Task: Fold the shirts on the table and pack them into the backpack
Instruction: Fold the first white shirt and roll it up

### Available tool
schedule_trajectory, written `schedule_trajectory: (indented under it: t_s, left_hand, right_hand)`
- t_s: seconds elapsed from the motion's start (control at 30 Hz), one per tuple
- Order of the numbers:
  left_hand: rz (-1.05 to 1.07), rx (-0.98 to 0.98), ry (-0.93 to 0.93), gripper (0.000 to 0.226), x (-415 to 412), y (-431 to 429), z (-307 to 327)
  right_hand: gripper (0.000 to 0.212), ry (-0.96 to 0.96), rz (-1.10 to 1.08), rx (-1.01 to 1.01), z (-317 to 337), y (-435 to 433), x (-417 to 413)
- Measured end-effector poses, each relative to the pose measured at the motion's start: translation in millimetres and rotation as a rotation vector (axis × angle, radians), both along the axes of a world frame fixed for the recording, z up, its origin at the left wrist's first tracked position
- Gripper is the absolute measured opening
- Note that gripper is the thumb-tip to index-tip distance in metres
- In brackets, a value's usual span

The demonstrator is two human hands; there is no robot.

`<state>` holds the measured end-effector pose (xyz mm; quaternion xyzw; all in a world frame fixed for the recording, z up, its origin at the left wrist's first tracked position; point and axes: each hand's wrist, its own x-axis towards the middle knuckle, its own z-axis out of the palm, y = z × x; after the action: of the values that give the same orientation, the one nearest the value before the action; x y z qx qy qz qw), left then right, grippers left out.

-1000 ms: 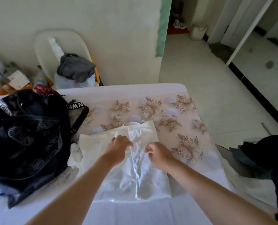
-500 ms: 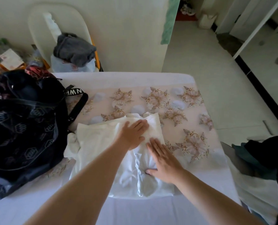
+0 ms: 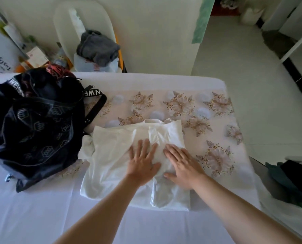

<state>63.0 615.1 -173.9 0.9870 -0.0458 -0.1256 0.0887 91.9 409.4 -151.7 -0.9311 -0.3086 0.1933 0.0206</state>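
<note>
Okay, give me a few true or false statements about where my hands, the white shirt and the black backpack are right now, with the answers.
1. The left hand and the right hand both lie flat on the white shirt. True.
2. The black backpack sits to the right of the shirt. False: it sits to the shirt's left, on the table.
3. The right hand grips the backpack. False: it presses on the shirt, fingers straight.
4. A grey garment lies on the chair behind the table. True.
</note>
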Motion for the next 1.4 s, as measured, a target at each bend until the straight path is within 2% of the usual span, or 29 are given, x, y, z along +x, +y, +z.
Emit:
schedule_trajectory:
  t_s: [0.1, 0.23, 0.3, 0.4, 0.47, 0.57, 0.67, 0.83, 0.93, 1.03, 1.1, 1.17, 1.23, 1.3, 1.33, 1.4]
  left_hand:
    - [-0.077, 0.012, 0.093, 0.081, 14, -22, 14]
    - [-0.188, -0.107, 0.136, 0.077, 21, -66, 31]
    - [-0.213, -0.18, 0.14, 0.074, 19, -83, 35]
    - [-0.134, -0.256, 0.047, 0.063, 17, -79, 44]
    - [-0.029, -0.28, -0.077, 0.053, 16, -58, 51]
    - [0.172, -0.266, -0.19, 0.048, 15, -6, 61]
    - [0.371, -0.209, -0.137, 0.054, 12, 56, 62]
    - [0.435, -0.137, 0.093, 0.065, 11, 130, 57]
    - [0.412, -0.185, 0.156, 0.058, 18, 154, 55]
    - [0.318, -0.154, 0.168, 0.039, 27, 167, 64]
    - [0.267, -0.258, 0.095, 0.026, 31, 170, 74]
    - [0.394, -0.446, 0.05, 0.023, 34, 171, 88]
    - [0.584, -0.598, 0.11, 0.028, 39, 174, 97]
    - [0.669, -0.659, 0.223, 0.041, 40, 178, 99]
    - [0.664, -0.674, 0.288, 0.049, 38, 180, 99]
    - [0.557, -0.626, 0.392, 0.066, 32, 182, 99]
  right_hand:
    - [0.085, -0.028, -0.023, -0.054, 13, -25, 9]
    - [0.083, -0.077, -0.149, -0.088, 28, -66, 17]
    - [0.072, -0.054, -0.209, -0.109, 35, -77, 23]
    - [0.044, -0.08, -0.203, -0.111, 50, -63, 34]
    - [0.032, -0.1, -0.173, -0.005, 58, -36, 39]
    - [0.025, -0.02, -0.097, 0.172, 66, 22, 39]
    - [0.029, 0.06, 0.012, 0.244, 68, 85, 36]
    - [0.043, 0.137, 0.074, 0.237, 62, 164, 33]
    - [0.056, 0.14, 0.044, 0.188, 54, 192, 39]
    - [0.062, 0.13, 0.01, 0.139, 42, 203, 49]
    - [0.059, 0.114, -0.006, 0.099, 38, 206, 53]
    - [0.06, 0.128, -0.047, 0.097, 39, 210, 52]
    - [0.065, 0.119, -0.08, 0.129, 40, 213, 48]
    - [0.072, 0.039, -0.05, 0.136, 41, 215, 46]
    - [0.075, 0.023, -0.044, 0.161, 42, 215, 46]
    - [0.08, 0.109, -0.072, 0.238, 49, 221, 47]
